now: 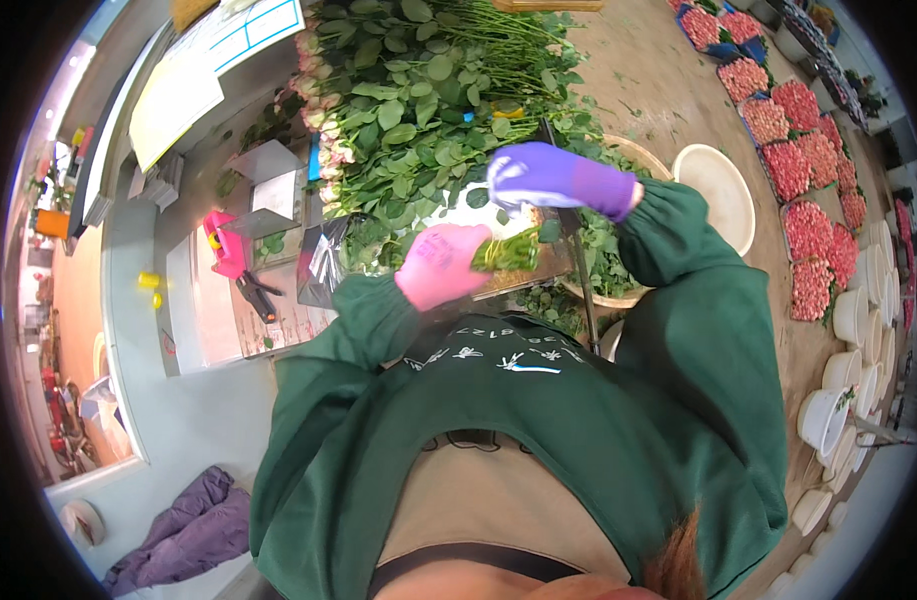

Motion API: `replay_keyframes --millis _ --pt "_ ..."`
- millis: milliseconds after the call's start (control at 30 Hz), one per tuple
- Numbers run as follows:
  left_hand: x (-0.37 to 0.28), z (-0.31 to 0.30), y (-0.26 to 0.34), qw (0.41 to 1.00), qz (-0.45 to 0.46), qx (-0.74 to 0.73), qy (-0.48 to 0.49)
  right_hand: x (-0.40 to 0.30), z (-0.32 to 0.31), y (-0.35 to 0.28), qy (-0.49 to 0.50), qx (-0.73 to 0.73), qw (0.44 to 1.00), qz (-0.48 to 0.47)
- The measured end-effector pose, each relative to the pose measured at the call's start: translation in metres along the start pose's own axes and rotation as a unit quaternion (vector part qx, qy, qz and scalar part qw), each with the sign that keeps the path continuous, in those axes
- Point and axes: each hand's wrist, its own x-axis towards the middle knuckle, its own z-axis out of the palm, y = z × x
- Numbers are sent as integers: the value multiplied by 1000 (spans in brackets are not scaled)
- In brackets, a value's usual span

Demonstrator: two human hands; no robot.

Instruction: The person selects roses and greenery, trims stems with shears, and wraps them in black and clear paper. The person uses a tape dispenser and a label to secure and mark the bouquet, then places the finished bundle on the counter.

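My left hand [442, 264], in a pink glove, is closed around a bunch of cut green stems [514, 252] at the near edge of the workbench. The stem ends point right. On the hand's other side, leaves and a clear-and-dark plastic wrap [331, 251] show. My right hand [537, 180], in a purple glove with a whitish palm, hovers above and right of the stems. Its fingers are partly curled and blurred, so whether they hold anything is unclear. Beyond both hands lies a big pile of leafy roses [421, 112], with pale pink rose heads [331, 150] to the left.
A pink tape dispenser [225, 244] and a black spring clamp [259, 296] lie left on the bench. A metal bar [582, 277] runs along its right end, beside a tub of leaves [608, 259]. Pink flower bundles [807, 225] and white buckets [826, 420] line the floor at right.
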Motion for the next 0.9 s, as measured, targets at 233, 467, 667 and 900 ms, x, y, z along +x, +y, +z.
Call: replay_keyframes --millis 233,467,667,900 --pt "-31 -46 0 998 7 -55 19 -29 7 -46 14 -79 996 -38" --pt "-29 -43 0 996 8 -41 75 -57 29 -62 69 -309 947 -43" --pt "34 -14 6 996 -45 -32 65 -115 82 82 365 330 863 115" --pt "207 53 44 997 36 -17 -66 -146 205 130 324 444 785 285"
